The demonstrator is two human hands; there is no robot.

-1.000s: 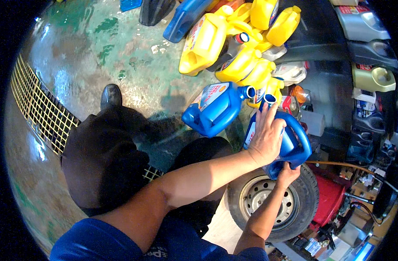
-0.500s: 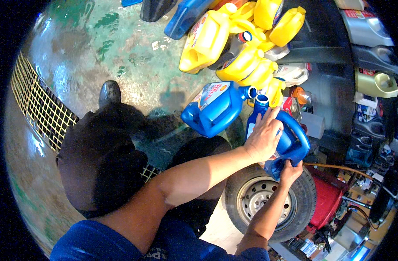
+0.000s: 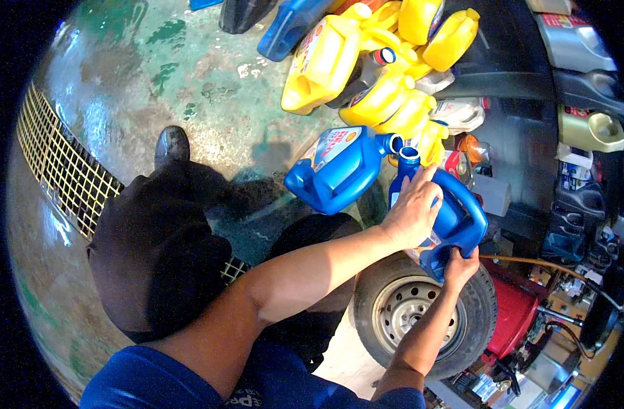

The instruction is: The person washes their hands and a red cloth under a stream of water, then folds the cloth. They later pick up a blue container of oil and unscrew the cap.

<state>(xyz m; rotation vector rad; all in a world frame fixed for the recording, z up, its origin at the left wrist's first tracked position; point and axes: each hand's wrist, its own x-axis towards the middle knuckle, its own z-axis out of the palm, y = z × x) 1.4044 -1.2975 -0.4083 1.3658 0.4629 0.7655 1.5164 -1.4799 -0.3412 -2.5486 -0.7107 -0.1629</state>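
A blue plastic oil jug (image 3: 455, 215), uncapped at its neck, is tilted between my two hands. My left hand (image 3: 414, 211) lies over its upper side below the neck, with the fingers pressed on the plastic. The base end is gripped by my right hand (image 3: 460, 269), thumb and fingers around the edge. Close to the left of the jug's mouth, a second blue jug (image 3: 342, 170) rests with its open neck pointing the same way. What is inside either jug cannot be seen.
Several yellow jugs (image 3: 322, 65) are heaped beyond the blue ones. A wheel with a tyre (image 3: 366, 300) lies below my right forearm. Shelves with jugs (image 3: 588, 129) run along the right. A floor grating (image 3: 67, 157) is at the left. A red metal object (image 3: 509, 307) stands beside the tyre.
The held blue jug has shifted slightly, its base end moving a little right together with my right hand. My left hand stays on it, almost in the same place.
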